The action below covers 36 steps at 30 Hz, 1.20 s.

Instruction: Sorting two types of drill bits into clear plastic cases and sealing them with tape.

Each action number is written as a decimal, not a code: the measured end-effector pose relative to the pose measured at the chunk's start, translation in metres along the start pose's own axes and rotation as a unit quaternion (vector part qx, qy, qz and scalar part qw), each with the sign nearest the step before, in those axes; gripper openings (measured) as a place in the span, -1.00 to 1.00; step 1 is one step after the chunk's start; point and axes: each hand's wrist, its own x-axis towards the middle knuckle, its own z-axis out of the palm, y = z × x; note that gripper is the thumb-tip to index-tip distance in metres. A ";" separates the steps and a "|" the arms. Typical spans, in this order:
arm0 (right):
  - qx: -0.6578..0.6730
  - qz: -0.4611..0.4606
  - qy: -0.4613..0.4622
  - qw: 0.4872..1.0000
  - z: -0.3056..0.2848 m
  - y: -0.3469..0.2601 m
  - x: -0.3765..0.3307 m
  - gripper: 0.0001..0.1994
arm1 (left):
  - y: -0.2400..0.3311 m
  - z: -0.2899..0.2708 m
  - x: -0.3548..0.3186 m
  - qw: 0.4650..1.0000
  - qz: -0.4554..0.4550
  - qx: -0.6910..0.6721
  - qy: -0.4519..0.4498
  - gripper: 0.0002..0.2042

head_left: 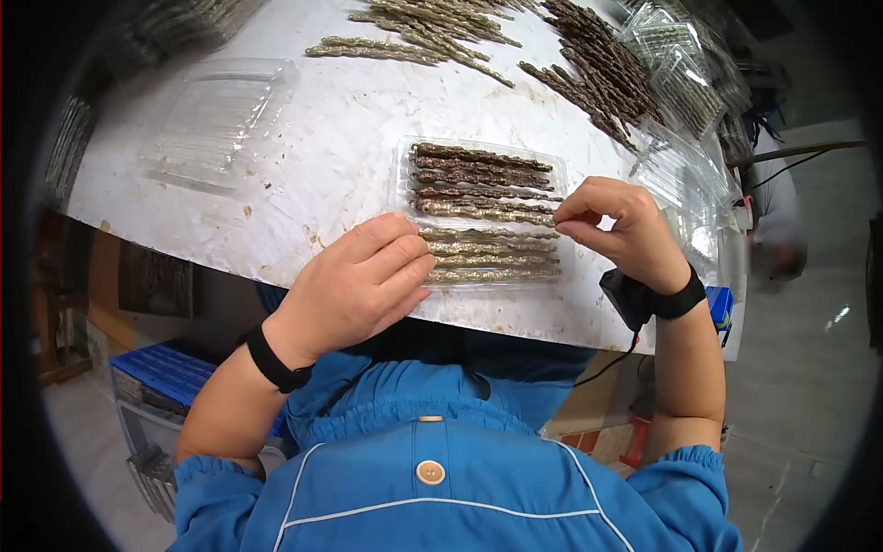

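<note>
Two hands at a clear tray of glittery sticks, centre of frame.
The left hand (363,281) lies flat, fingers together, on the tray's (403,175) lower left edge; the right hand (618,225) pinches the end of one stick (483,212) at the tray's right. Loose sticks (414,41) lie on the white counter (322,156) at the top; an empty tray (221,120) sits upper left.
</note>
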 end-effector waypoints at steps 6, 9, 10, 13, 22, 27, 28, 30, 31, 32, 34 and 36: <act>-0.060 -0.064 -0.012 0.996 0.013 0.008 0.013 -0.95 | 0.000 -0.001 0.003 1.000 -0.001 -0.014 -0.010 -0.69; -0.078 -0.093 0.025 0.992 0.023 0.016 0.016 -0.95 | 0.002 -0.006 0.005 0.999 -0.029 -0.030 -0.015 -0.72; -0.080 -0.089 0.024 0.992 0.026 0.017 0.016 -0.95 | 0.002 -0.006 0.005 0.999 -0.036 -0.012 -0.033 -0.72; -0.133 -0.085 0.030 0.987 0.036 0.018 0.015 -0.91 | 0.002 -0.004 0.007 0.998 -0.038 0.011 -0.054 -0.73; -0.077 -0.039 -0.004 0.996 -0.029 -0.003 0.029 -0.94 | 0.000 0.000 0.005 0.999 -0.029 0.008 -0.039 -0.71; -0.129 -0.012 0.013 0.991 -0.078 -0.014 0.099 -0.84 | 0.000 -0.001 0.006 0.999 -0.031 0.001 -0.036 -0.71; -0.142 -0.009 0.001 0.990 -0.075 -0.003 0.119 -0.83 | -0.001 -0.001 0.005 0.999 -0.035 0.000 -0.038 -0.72; -0.192 0.039 -0.029 0.980 -0.053 0.025 0.159 -0.81 | -0.002 0.000 0.004 0.999 -0.035 0.007 -0.021 -0.74; -0.179 0.057 -0.034 0.982 -0.037 0.047 0.175 -0.79 | -0.003 0.000 0.004 0.999 -0.028 0.006 -0.019 -0.75; -0.154 0.085 -0.042 0.984 -0.025 0.050 0.186 -0.78 | -0.004 -0.001 0.003 1.000 -0.023 0.005 -0.016 -0.76; -0.118 0.091 -0.019 0.989 -0.005 0.065 0.196 -0.77 | -0.006 0.002 0.003 1.000 -0.027 0.005 -0.005 -0.78; -0.105 0.120 -0.076 0.984 -0.007 0.072 0.199 -0.80 | -0.007 0.003 0.002 1.000 -0.021 -0.021 -0.009 -0.78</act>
